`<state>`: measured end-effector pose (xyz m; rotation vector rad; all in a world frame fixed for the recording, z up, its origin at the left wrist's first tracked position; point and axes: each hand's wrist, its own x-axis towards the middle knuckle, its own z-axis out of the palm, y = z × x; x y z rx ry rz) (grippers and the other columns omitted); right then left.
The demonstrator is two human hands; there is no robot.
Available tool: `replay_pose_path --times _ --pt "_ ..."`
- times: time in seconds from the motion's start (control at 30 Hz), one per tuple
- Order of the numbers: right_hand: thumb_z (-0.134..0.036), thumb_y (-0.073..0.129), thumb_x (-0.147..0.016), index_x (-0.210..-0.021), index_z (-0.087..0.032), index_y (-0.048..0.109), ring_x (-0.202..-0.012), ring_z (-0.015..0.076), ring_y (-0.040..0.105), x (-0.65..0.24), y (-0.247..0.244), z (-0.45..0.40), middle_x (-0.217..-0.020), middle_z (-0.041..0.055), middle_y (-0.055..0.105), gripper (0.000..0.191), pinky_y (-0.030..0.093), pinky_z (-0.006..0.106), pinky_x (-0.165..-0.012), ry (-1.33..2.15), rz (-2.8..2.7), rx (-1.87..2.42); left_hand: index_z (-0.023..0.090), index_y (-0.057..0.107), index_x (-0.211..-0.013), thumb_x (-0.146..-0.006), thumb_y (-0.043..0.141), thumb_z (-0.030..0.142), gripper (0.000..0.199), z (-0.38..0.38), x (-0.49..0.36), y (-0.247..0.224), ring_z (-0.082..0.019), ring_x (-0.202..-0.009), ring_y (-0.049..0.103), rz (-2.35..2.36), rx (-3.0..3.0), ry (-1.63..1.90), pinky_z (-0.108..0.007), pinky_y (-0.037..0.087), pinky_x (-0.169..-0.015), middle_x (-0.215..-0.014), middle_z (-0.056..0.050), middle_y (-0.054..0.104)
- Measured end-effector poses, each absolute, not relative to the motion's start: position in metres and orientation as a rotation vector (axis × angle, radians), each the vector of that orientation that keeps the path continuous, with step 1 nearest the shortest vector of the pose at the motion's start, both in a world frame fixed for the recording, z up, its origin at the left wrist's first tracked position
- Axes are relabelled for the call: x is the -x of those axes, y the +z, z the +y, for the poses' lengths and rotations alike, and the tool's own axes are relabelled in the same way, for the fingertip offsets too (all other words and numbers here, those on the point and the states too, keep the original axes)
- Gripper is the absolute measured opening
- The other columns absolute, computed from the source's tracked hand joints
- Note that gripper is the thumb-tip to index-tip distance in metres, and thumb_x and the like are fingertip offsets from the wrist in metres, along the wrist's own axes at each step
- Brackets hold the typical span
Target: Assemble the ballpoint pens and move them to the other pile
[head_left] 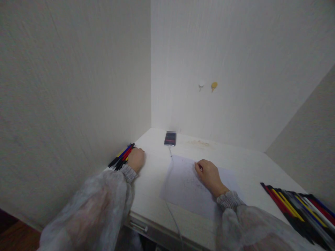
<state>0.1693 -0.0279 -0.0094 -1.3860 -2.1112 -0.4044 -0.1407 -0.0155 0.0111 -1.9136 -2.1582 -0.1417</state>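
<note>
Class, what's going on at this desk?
A person's left hand is at a small bunch of black, red, blue and yellow pens by the wall. The right hand rests over a thin white paper sheet. More multicoloured pens lie in a row at the desk's right side.

Blurred and cut off
From here, the dark object (pixel 170 138) is coarse squares; marks on the paper (pixel 187 181) are unreadable; the left hand (pixel 136 159) hides its own fingertips; the far-right pens (pixel 300 209) and cable (pixel 173 218) run past the edges.
</note>
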Motion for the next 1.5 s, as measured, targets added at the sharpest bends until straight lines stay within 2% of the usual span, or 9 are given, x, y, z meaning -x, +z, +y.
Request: replay_pose_path --times 0.17,0.3,0.53,0.57,0.67,0.8,1.0,1.23,1.5 --pt "-0.027 0.038 -0.080 -0.057 -0.016 0.051 -0.057 0.0124 0.047 -0.170 -0.009 -0.029 -0.059 0.0031 0.055 0.029 0.029 0.024 -0.057 -0.390 -2.115 1.409 0.003 0.058 -0.083 -0.075 0.032 0.008 0.028 -0.002 0.136 0.009 -0.023 -0.086 0.054 -2.105 2.067 -0.188 -0.034 0.037 -0.079 -0.084 -0.019 0.059" --pt "-0.027 0.037 -0.080 -0.057 -0.017 0.051 -0.057 0.0123 0.047 -0.169 -0.009 -0.029 -0.059 0.0030 0.055 0.028 0.029 0.024 -0.058 -0.372 -2.098 1.416 0.005 0.058 -0.081 -0.070 0.037 0.004 0.024 0.012 0.122 0.012 -0.023 -0.092 0.053 -2.295 2.153 -0.542 -0.033 0.033 -0.083 -0.088 -0.018 0.059" --pt "-0.029 0.037 -0.080 -0.056 -0.017 0.051 -0.055 0.0121 0.045 -0.170 -0.011 -0.028 -0.057 0.0025 0.053 0.030 0.030 0.024 -0.055 -0.243 -2.031 1.364 0.010 0.056 -0.076 -0.079 0.037 0.019 0.022 0.025 0.077 0.024 -0.013 -0.062 0.058 -2.404 2.413 -0.950 -0.023 0.042 -0.059 -0.065 -0.006 0.060" --pt "-0.030 0.037 -0.080 -0.056 -0.017 0.051 -0.055 0.0123 0.045 -0.169 -0.010 -0.028 -0.057 0.0025 0.052 0.030 0.030 0.024 -0.055 -0.174 -2.004 1.357 0.011 0.055 -0.074 -0.081 0.036 0.021 0.023 0.024 0.068 0.025 -0.010 -0.058 0.057 -2.398 2.493 -1.061 -0.021 0.043 -0.057 -0.062 -0.003 0.059" --pt "-0.037 0.038 -0.080 -0.057 -0.018 0.051 -0.054 0.0128 0.046 -0.165 -0.005 -0.030 -0.056 0.0020 0.052 0.033 0.032 0.024 -0.054 0.180 -1.832 1.312 0.010 0.052 -0.066 -0.075 0.047 0.021 0.015 0.017 0.039 0.026 -0.008 -0.052 0.054 -2.405 2.807 -2.009 -0.021 0.044 -0.058 -0.055 0.001 0.053" --pt "-0.047 0.040 -0.077 -0.072 -0.018 0.054 -0.048 0.0113 0.045 -0.156 0.001 -0.032 -0.055 -0.0010 0.052 0.033 0.034 0.023 -0.049 0.787 -1.443 1.102 0.011 0.051 -0.072 -0.062 0.064 0.022 0.020 0.005 0.004 0.022 -0.010 -0.057 0.058 -2.187 3.114 -2.555 -0.025 0.046 -0.063 -0.063 0.001 0.057" --pt "-0.046 0.050 -0.071 -0.060 -0.018 0.051 -0.037 0.0075 0.035 -0.155 -0.004 -0.028 -0.041 -0.0055 0.043 0.030 0.027 0.020 -0.040 1.160 -1.201 0.996 0.013 0.044 -0.067 -0.056 0.067 0.034 0.033 -0.012 -0.020 0.020 -0.012 -0.055 0.058 -2.023 3.451 -2.452 -0.030 0.046 -0.064 -0.055 0.002 0.057" --pt "-0.042 0.054 -0.070 -0.058 -0.016 0.050 -0.035 0.0061 0.031 -0.170 -0.002 -0.022 -0.037 -0.0070 0.039 0.029 0.026 0.021 -0.038 0.959 -0.911 0.971 0.011 0.054 -0.074 -0.060 0.062 0.043 0.036 -0.009 0.007 0.013 -0.009 -0.051 0.055 -2.152 3.707 -1.608 -0.023 0.044 -0.051 -0.065 -0.002 0.060" --pt "-0.042 0.054 -0.070 -0.065 -0.016 0.053 -0.036 0.0055 0.032 -0.172 0.000 -0.025 -0.042 -0.0066 0.042 0.027 0.030 0.022 -0.039 0.936 -0.836 0.918 0.011 0.056 -0.079 -0.053 0.070 0.026 0.033 0.007 0.017 -0.003 -0.008 -0.055 0.053 -1.976 3.241 -1.998 -0.020 0.041 -0.052 -0.068 -0.002 0.061"
